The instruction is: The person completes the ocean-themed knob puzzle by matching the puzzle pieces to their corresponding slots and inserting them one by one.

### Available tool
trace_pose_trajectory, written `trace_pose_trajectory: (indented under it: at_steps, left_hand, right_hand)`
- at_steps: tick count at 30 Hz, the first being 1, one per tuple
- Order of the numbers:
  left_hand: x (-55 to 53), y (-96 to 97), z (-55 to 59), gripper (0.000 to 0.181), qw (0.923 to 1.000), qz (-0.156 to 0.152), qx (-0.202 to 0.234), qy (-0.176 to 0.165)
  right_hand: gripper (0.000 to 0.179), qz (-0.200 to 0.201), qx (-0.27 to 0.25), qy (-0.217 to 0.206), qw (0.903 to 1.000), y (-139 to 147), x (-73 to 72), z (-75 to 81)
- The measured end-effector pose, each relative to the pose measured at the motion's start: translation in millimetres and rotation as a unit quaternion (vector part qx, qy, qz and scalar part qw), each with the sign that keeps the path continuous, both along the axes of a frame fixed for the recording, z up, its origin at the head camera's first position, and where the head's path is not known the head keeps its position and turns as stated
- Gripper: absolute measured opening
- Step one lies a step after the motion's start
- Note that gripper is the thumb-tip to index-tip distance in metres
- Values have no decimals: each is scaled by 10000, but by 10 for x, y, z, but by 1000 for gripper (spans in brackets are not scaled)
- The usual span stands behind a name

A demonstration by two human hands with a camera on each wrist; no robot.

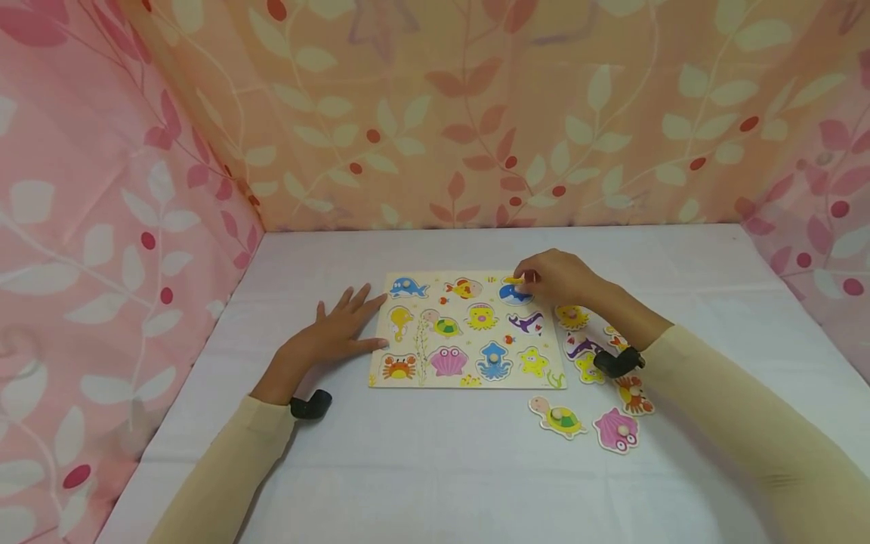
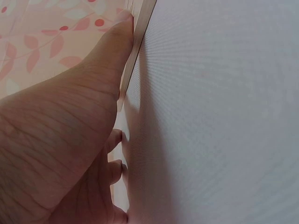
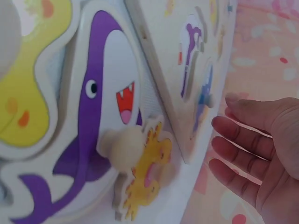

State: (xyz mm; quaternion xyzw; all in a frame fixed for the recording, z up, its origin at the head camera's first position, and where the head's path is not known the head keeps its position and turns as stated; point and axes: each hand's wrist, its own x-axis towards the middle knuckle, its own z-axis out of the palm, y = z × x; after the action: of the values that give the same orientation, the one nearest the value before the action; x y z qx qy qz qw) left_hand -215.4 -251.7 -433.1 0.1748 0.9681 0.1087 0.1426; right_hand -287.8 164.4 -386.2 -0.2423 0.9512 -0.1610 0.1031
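Note:
A wooden sea-animal puzzle board [image 1: 469, 385] lies flat on the white cloth. My left hand [image 1: 340, 329] is spread at its left edge, the thumb touching the board's side in the left wrist view. At the board's upper right corner, my right hand [image 1: 557, 279] hovers over a blue whale piece [image 1: 514, 295]. In the right wrist view its fingers bend loosely and look apart from the whale's peg [image 3: 210, 100]. A small yellow patch beside those fingertips in the head view cannot be made out. A blue dolphin [image 1: 408, 287] and a blue squid [image 1: 494, 363], both pegged, sit in the board.
Loose pegged pieces lie right of the board: an octopus [image 1: 572, 317], a purple shark [image 1: 579, 345], a starfish [image 1: 588, 370] and a crab [image 1: 635, 397]. Nearer are a turtle [image 1: 560, 419] and a pink shell [image 1: 615, 432]. Floral cloth walls [image 1: 408, 113] surround the table.

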Motion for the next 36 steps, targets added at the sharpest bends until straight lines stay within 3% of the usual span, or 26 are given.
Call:
trace_pose_trajectory:
  at_steps: [10,22,30,36]
  left_hand:
    - [11,-16,-6,96,10000,26,94,8]
    - [18,-35,-51,97,9999,25,111,33]
    - [24,-18,-35,96,9999,13,91,59]
    - [18,2,-8,96,9999,-16,109,53]
  right_hand:
    - [23,115,-95,364,9992,263,174,104]
    - [16,-234,5,22,9997,575,370,9]
    - [14,-225,32,-241,9994,688,360,-85]
    - [13,-263,41,-316,9991,709,372,-74]
